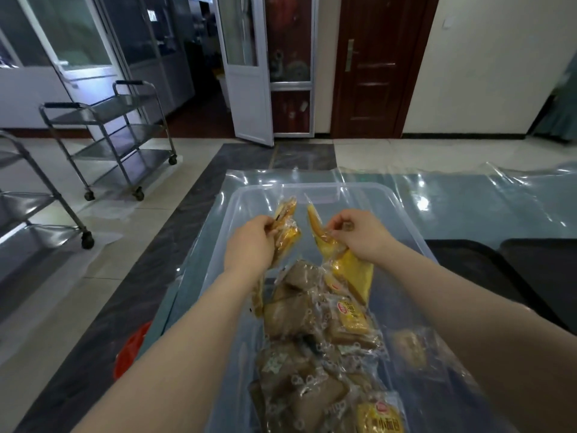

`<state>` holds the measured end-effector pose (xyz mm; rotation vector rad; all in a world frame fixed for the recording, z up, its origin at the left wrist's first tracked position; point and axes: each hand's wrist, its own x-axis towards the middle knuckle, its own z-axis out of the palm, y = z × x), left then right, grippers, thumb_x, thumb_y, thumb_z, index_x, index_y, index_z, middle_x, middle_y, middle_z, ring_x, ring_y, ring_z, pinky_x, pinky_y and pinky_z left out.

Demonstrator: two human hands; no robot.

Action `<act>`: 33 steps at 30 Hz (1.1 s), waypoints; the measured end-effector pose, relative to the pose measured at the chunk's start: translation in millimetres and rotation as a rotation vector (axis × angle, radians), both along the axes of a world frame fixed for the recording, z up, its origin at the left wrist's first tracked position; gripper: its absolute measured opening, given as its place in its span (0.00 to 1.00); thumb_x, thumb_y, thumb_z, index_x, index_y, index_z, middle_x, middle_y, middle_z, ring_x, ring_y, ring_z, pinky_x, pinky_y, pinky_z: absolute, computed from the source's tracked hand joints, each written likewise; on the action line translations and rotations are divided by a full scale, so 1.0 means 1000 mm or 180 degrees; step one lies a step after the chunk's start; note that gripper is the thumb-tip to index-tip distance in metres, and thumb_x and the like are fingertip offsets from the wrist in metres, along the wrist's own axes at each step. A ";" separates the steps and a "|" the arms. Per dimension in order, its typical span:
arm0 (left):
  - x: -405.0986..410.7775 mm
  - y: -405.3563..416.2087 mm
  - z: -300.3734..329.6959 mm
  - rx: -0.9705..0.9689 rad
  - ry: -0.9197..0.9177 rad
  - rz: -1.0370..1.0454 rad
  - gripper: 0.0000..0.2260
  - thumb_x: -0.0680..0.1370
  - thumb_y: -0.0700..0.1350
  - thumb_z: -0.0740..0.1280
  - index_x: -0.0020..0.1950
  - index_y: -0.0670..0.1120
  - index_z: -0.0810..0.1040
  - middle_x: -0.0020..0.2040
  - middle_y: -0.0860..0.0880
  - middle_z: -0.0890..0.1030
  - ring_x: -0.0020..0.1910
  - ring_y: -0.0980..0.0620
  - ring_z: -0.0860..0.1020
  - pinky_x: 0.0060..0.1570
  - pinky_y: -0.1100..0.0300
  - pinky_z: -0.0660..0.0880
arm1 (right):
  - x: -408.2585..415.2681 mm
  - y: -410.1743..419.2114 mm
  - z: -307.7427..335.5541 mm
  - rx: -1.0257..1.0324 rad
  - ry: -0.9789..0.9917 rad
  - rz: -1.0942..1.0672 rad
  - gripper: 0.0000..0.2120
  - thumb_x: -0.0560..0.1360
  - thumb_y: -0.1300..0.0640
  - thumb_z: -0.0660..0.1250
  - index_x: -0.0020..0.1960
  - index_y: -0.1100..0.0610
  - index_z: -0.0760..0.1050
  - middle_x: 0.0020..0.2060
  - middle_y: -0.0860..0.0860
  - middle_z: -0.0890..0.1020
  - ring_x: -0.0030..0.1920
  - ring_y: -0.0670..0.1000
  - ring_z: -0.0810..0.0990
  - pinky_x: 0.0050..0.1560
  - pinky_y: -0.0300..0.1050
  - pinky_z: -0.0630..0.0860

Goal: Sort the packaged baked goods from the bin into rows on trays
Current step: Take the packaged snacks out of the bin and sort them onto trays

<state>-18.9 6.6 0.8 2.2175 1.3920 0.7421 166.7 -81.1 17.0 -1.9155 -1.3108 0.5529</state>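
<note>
While the left hand [249,242] and right hand [359,232] each pinch 1 yellow packet [349,270] above the clear bin [406,210], the rest lie heaped inside. These look light, soft and slippery, so the crimped wrapper edge seems the safest hold.

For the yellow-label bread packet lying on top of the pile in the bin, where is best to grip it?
Probably pinch the yellow-label packet by its crimped wrapper edge, coming from above: it lies flat on the pile inside the clear bin, its top face uncovered.
</note>
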 end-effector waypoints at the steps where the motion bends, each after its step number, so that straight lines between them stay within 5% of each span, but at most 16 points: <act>1: 0.000 -0.003 0.001 0.0008 0.0015 -0.0032 0.11 0.80 0.44 0.60 0.61 0.50 0.77 0.51 0.51 0.81 0.41 0.54 0.72 0.40 0.59 0.68 | 0.000 -0.006 -0.001 0.0033 -0.0007 -0.0006 0.09 0.76 0.58 0.68 0.41 0.46 0.76 0.41 0.40 0.79 0.44 0.40 0.76 0.39 0.34 0.69; 9: -0.005 -0.043 0.027 0.0218 -0.0353 -0.0402 0.11 0.79 0.46 0.62 0.61 0.50 0.77 0.47 0.56 0.78 0.41 0.60 0.72 0.38 0.63 0.67 | -0.009 -0.071 0.009 0.0617 0.0140 -0.0415 0.08 0.76 0.59 0.68 0.42 0.47 0.77 0.41 0.42 0.80 0.45 0.43 0.77 0.44 0.37 0.72; 13: 0.003 -0.074 0.042 0.0350 -0.0674 -0.0717 0.13 0.78 0.46 0.64 0.62 0.48 0.77 0.48 0.59 0.75 0.47 0.61 0.72 0.44 0.65 0.67 | -0.016 -0.105 0.025 0.1134 0.0251 -0.0702 0.10 0.76 0.59 0.68 0.42 0.45 0.77 0.40 0.41 0.80 0.43 0.37 0.77 0.39 0.27 0.71; 17: 0.024 -0.111 0.050 0.0370 -0.0759 -0.1110 0.13 0.78 0.46 0.66 0.61 0.49 0.78 0.51 0.58 0.78 0.51 0.58 0.75 0.51 0.59 0.72 | -0.015 -0.135 0.031 0.1346 0.0148 -0.0873 0.11 0.76 0.58 0.67 0.42 0.42 0.75 0.40 0.38 0.79 0.42 0.36 0.76 0.39 0.28 0.69; 20: 0.042 -0.133 0.055 0.0437 -0.0768 -0.1137 0.14 0.77 0.47 0.66 0.62 0.49 0.77 0.49 0.60 0.75 0.49 0.59 0.74 0.47 0.63 0.69 | -0.004 -0.156 0.033 0.1514 0.0160 -0.0904 0.08 0.77 0.58 0.67 0.45 0.45 0.76 0.41 0.39 0.79 0.44 0.37 0.76 0.42 0.28 0.70; 26: 0.104 -0.187 0.070 0.0519 -0.0747 -0.1287 0.13 0.76 0.49 0.67 0.61 0.52 0.77 0.43 0.67 0.73 0.42 0.67 0.72 0.41 0.71 0.65 | 0.057 -0.208 0.033 0.1991 0.0542 -0.1052 0.08 0.76 0.59 0.67 0.45 0.45 0.77 0.41 0.41 0.80 0.43 0.39 0.79 0.45 0.34 0.77; 33: 0.239 -0.257 0.059 0.0526 -0.0142 -0.1654 0.14 0.75 0.47 0.69 0.61 0.52 0.77 0.47 0.62 0.75 0.42 0.67 0.71 0.41 0.70 0.65 | 0.193 -0.286 0.003 0.1826 0.0519 -0.1060 0.07 0.77 0.57 0.67 0.46 0.46 0.78 0.41 0.40 0.81 0.44 0.38 0.78 0.44 0.33 0.76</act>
